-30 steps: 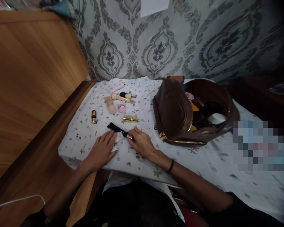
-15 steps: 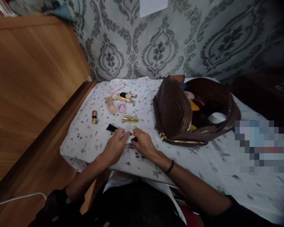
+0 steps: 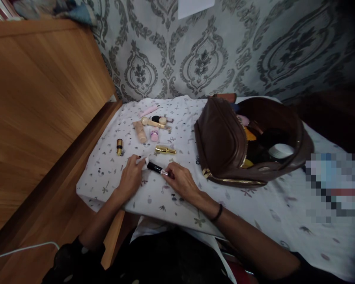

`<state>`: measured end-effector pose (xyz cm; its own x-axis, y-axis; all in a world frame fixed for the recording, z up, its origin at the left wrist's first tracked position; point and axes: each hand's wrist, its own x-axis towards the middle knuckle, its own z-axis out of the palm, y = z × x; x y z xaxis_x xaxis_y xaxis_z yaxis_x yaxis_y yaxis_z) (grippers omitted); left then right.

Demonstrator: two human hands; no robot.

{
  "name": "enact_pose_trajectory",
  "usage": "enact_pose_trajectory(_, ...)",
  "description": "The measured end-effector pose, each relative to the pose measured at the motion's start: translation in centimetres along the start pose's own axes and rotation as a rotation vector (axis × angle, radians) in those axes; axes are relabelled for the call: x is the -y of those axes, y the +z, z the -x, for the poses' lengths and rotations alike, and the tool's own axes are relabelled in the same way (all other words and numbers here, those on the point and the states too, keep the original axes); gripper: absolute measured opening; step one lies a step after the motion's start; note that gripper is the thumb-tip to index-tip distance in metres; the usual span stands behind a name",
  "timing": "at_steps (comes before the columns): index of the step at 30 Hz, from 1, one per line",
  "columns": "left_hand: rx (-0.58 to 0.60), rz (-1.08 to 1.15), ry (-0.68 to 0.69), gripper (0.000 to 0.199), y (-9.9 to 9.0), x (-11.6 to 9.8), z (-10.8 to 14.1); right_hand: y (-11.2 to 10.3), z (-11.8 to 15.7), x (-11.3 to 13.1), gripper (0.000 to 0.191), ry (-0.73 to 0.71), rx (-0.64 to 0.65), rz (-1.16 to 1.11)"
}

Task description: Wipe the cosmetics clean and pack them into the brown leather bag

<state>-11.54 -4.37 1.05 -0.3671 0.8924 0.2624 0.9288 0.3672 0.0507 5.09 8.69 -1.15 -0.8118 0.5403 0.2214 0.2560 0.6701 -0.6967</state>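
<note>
My left hand (image 3: 131,175) is closed on a crumpled white wipe (image 3: 147,161), pressed around one end of a slim black cosmetic stick (image 3: 155,167) with a silver band. Between the fingertips of my right hand (image 3: 180,179) is the stick's other, darker end; I cannot make out exactly what kind it is. Just beyond them lies a gold tube (image 3: 165,150). A gold-and-black lipstick-like tube (image 3: 119,147) stands further left. Behind these are a beige squeeze tube (image 3: 140,132), a small pink bottle (image 3: 154,135) and a makeup brush (image 3: 159,124).
On the right sits an open brown leather bag (image 3: 225,142), with a white round lid (image 3: 281,150) among its contents. A pink tube (image 3: 149,110) lies toward the patterned wall. A wooden cabinet (image 3: 47,86) borders the cloth-covered table (image 3: 97,177) on the left.
My left hand has moved left with the wipe, apart from my right hand, so the black stick's shaft now shows between them. The view has shifted slightly.
</note>
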Motion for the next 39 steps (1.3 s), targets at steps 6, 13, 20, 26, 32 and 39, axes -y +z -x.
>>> enact_pose_trajectory(6, 0.084, 0.008, -0.107, 0.042, -0.5, 1.6, -0.3, 0.0, -0.1, 0.0, 0.010, -0.039, -0.029, -0.018)
enact_pose_trajectory(13, 0.069, 0.026, -0.086, 0.042, -0.2, 2.2, -0.4, 0.2, -0.1, -0.1, 0.002, -0.045, -0.022, -0.042)
enact_pose_trajectory(20, -0.159, 0.130, -0.100, 0.045, 0.2, 1.4, 0.1, 0.2, -0.1, -0.3, 0.010, -0.085, -0.039, -0.030)
enact_pose_trajectory(26, -0.065, 0.176, 0.105, 0.047, 0.4, -3.8, 1.5, -0.2, -0.2, 0.0, 0.009, -0.038, -0.012, 0.009)
enact_pose_trajectory(32, 0.013, 0.085, 0.057, 0.049, 0.3, -3.4, 1.2, -0.5, -0.3, 0.1, 0.012, -0.016, 0.038, -0.021)
enact_pose_trajectory(39, -0.032, -0.024, -0.095, 0.045, -0.3, 0.9, 0.2, -0.8, -0.3, 0.2, 0.013, -0.017, 0.042, -0.025)
